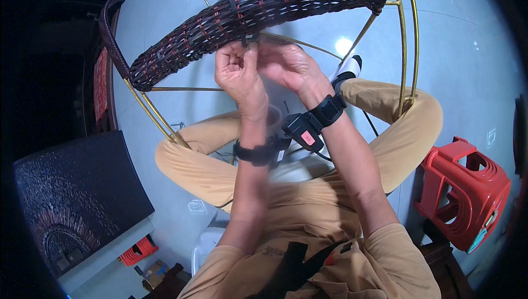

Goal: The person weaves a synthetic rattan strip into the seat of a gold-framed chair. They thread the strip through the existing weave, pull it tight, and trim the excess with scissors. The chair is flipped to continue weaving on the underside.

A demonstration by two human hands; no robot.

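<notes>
A dark brown and reddish woven rattan band (264, 7) curves across the top of a gold metal frame (404, 40), seemingly part of a chair. At its lower edge my left hand (239, 76) is closed, thumb and fingers pinching a dark flat weaving strip (233, 4) that runs down across the band. Beside it my right hand (291, 68) is curled in, slightly blurred. Its fingertips meet the left thumb at the strip, and what they hold is hidden. Both wrists wear black straps with small devices.
My crossed legs (203, 172) sit inside the frame's gold legs. A braided dark armrest (113, 40) bends down at the left. To the right lies a red plastic stool (467, 189) on its side. A dark panel (82, 200) stands at lower left, near a red object (137, 251).
</notes>
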